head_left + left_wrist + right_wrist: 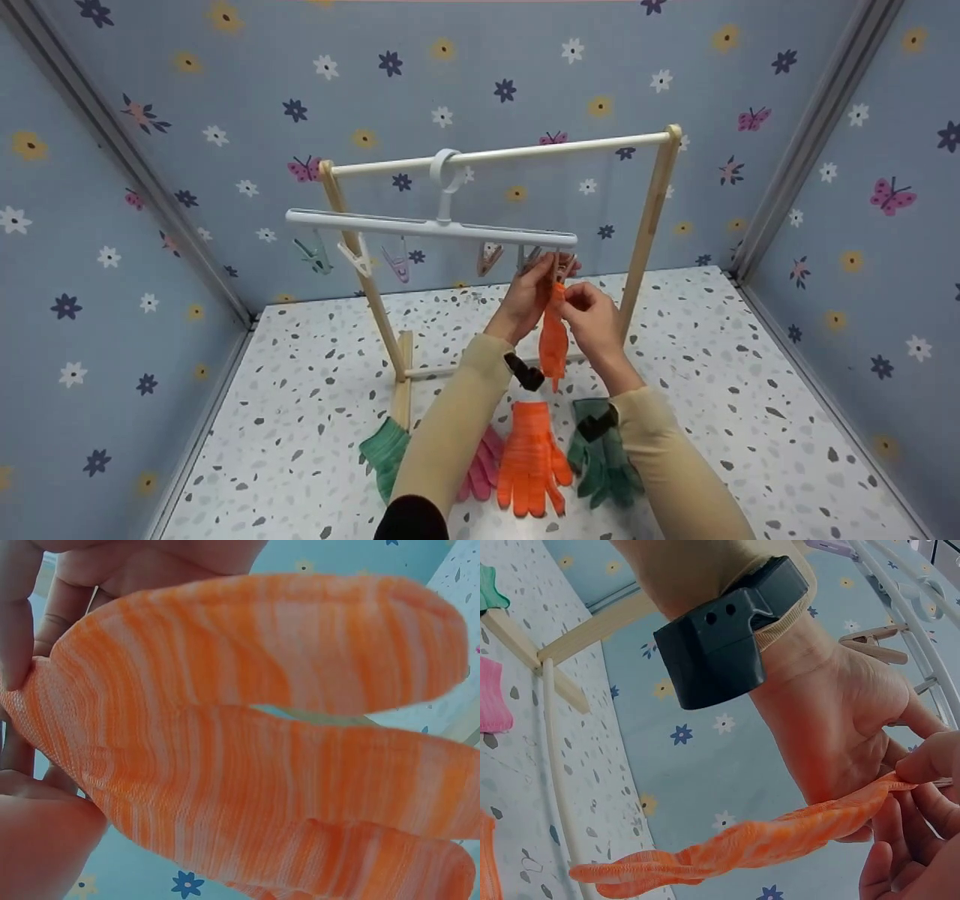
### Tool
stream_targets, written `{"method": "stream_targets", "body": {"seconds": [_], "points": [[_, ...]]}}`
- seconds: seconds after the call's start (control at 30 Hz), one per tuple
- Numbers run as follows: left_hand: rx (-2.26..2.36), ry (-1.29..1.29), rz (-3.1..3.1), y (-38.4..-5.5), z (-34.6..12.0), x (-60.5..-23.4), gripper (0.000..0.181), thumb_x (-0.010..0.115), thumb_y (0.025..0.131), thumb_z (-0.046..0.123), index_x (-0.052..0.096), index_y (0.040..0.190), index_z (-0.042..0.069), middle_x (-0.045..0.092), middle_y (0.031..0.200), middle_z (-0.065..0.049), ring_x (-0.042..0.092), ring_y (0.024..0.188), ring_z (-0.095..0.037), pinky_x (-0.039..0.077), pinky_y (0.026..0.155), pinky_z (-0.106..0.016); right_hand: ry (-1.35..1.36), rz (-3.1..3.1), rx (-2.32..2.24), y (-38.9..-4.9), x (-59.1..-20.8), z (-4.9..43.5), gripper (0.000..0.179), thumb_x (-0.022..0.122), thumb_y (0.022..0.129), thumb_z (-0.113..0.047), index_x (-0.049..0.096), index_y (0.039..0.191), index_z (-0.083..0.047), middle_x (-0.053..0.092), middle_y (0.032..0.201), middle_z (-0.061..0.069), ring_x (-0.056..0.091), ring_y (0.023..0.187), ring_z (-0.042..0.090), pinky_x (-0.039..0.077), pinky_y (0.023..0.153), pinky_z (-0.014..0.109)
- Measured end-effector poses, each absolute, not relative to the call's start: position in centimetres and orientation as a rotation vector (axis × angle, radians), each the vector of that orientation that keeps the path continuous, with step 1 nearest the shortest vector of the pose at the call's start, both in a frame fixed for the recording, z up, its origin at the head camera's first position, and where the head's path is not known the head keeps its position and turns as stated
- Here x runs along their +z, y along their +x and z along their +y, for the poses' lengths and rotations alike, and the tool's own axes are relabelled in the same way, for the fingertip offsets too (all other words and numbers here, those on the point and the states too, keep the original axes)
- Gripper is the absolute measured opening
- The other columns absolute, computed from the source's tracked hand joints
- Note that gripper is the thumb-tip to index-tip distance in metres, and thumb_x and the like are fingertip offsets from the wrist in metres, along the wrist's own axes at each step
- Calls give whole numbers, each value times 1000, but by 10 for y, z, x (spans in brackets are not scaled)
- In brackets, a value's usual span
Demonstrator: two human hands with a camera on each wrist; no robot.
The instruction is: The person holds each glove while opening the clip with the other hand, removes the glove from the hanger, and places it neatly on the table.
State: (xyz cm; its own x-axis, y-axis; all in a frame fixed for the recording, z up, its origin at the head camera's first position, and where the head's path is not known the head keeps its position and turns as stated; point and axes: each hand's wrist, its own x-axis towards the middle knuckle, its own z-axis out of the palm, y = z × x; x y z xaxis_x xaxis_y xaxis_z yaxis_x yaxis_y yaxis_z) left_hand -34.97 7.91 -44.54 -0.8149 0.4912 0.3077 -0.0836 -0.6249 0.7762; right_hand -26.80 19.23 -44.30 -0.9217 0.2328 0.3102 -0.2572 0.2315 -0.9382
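An orange knit glove (553, 337) hangs, fingers down, beneath the right end of a white clip hanger (375, 223). My right hand (594, 319) pinches the glove's cuff near its upper end. Beside it, my left hand (523, 298) grips the brown clothespin (560, 271) at that end, with the cuff right at its jaws. Streaky orange fabric of the glove (225, 742) fills much of the left wrist view. From the right wrist view, both hands meet at the cuff, and the clothespin is mostly hidden by fingers.
The hanger hooks over the top bar (562, 150) of a wooden rack. Other clothespins, including a green one (315, 259) and a white one (358, 257), dangle from it. On the speckled surface lie another orange glove (531, 457), dark green gloves (604, 469), a pink glove (481, 469) and a green glove (386, 454).
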Motion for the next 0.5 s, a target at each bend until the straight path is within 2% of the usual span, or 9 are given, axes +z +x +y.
{"method": "stream_targets", "body": {"seconds": [0.23,0.5], "points": [[2484,699,1098,-350,78,-446,23,52,105,23,73,111,17,71,107,-6,62,110,-22,40,107,-41,9,-2118,1785,-266,-444,194,11,67,91,-8,66,100,-1,62,89,10,54,79,22,48,66,27],[2490,658,1100,-349,76,-448,22,52,105,23,72,115,21,71,108,-6,60,111,-22,37,109,-42,6,-2094,1836,-264,-447,196,10,64,91,-5,65,101,-1,62,94,12,55,84,25,50,73,27]]}}
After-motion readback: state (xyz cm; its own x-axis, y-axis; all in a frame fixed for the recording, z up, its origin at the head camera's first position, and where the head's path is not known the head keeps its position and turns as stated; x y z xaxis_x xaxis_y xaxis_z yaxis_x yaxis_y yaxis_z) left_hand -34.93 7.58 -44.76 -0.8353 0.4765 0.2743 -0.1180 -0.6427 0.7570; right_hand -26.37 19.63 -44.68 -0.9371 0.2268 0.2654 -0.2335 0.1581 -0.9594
